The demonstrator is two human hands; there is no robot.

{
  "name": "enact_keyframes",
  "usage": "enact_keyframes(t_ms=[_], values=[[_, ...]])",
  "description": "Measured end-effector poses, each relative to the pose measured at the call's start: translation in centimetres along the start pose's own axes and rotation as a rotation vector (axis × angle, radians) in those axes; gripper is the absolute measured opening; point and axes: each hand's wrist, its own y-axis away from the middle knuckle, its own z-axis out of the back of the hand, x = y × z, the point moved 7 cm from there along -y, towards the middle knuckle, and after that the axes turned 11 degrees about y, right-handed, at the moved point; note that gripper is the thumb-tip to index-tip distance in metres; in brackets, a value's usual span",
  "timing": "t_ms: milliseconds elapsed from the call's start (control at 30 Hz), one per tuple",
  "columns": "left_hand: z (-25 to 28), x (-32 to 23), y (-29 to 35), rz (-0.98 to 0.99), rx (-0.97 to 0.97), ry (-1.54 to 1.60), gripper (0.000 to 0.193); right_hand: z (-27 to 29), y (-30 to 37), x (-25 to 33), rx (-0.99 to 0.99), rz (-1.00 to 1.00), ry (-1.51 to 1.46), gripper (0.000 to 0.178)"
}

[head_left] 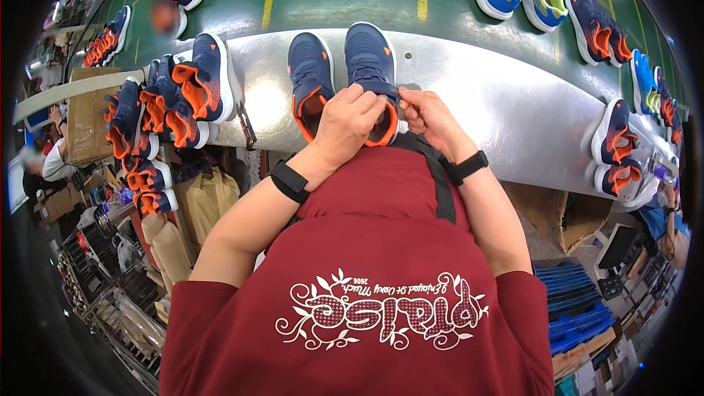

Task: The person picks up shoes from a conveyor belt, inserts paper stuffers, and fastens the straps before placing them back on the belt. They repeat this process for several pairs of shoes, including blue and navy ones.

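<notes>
On the right-side blue shoe [369, 59], fingers of the left hand [346, 123] bunch together and those of the right hand [434, 119] pinch its strap [380, 89], seemingly fixing it, which calls for pressing it flat.

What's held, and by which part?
Strap of the right navy shoe, by its right end, in the right grip; the left grip hides its hold.

The left forearm [257, 214] slants up toward 1 o'clock and the right forearm [496, 209] toward 11 o'clock, the two converging ahead of the torso [374, 242]. The left grip [345, 123] shows the back of the hand, its fingers curled. At its 3 o'clock, near but apart, the right grip [431, 117] brings thumb and forefinger together in a pinch, the other fingers folded inward.
</notes>
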Motion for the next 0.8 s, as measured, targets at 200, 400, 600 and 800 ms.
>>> enact_keyframes(t_ms=[200, 400, 600, 800], values=[[-0.2, 0.2, -0.1, -0.015, -0.027, 0.021, 0.025, -0.1, -0.5, -1.3, 0.145, -0.149, -0.079, 0.037], [-0.1, 0.4, 0.2, -0.005, -0.030, 0.048, 0.021, 0.6, -1.1, -2.6, 0.100, -0.217, 0.125, 0.045], [0.4, -0.2, 0.0, 0.022, -0.047, 0.034, 0.021, 3.6, 1.0, -0.1, -0.417, 0.332, 0.349, 0.032], [0.1, 0.0, 0.3, 0.058, -0.063, 0.027, 0.027, -2.7, 4.5, 3.6, -0.470, 0.718, 1.256, 0.054]])
